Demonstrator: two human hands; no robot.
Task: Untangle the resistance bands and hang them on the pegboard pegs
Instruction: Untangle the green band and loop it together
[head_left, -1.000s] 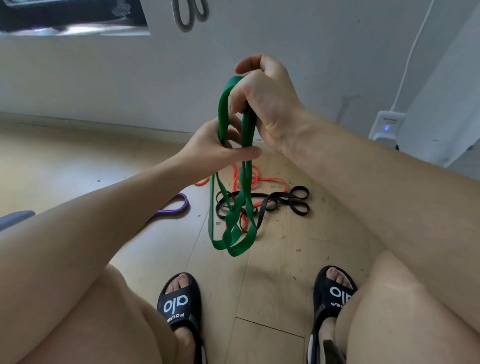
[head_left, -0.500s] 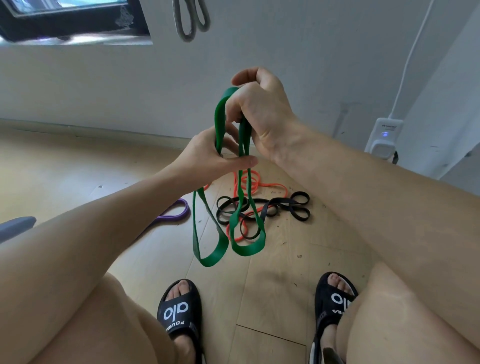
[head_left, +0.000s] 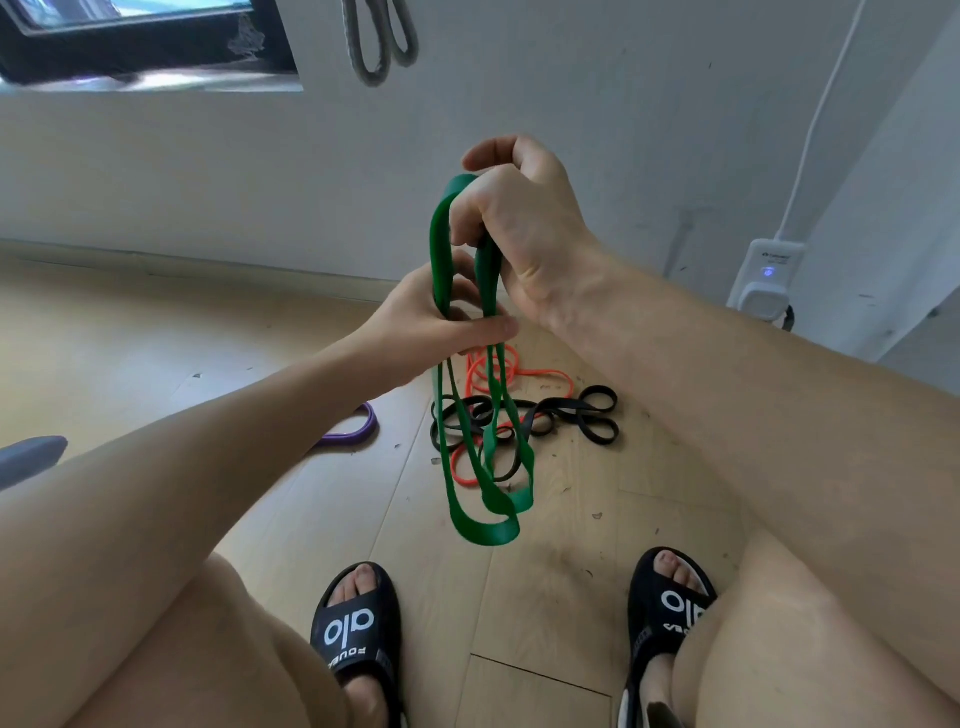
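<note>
A person is looking down past bare knees at a pale wood floor (head_left: 156, 343). Both hands are raised in front of a white wall (head_left: 597, 104), working a green band (head_left: 440, 249).

The right hand (head_left: 524, 223) is gripping the top of the green band, fingers curled round its upper bend. The left hand (head_left: 431, 322) is lower, pinching the band's strands between thumb and fingers. Below the left hand the band is hanging in several long loops, its lowest loops dangling above the floor between the person's feet and a pile of other bands.

On the floor behind the hanging loops, a black band (head_left: 597, 421) and an orange band (head_left: 488, 371) are lying tangled together. A purple band (head_left: 358, 428) is lying to their left, partly hidden by the left forearm.

A grey band (head_left: 374, 47) is hanging on the wall at the top edge of the view; its peg is out of sight. A white plug (head_left: 766, 280) with a small blue light is sitting low on the wall at the right. Black slides (head_left: 358, 629) are on both feet.
</note>
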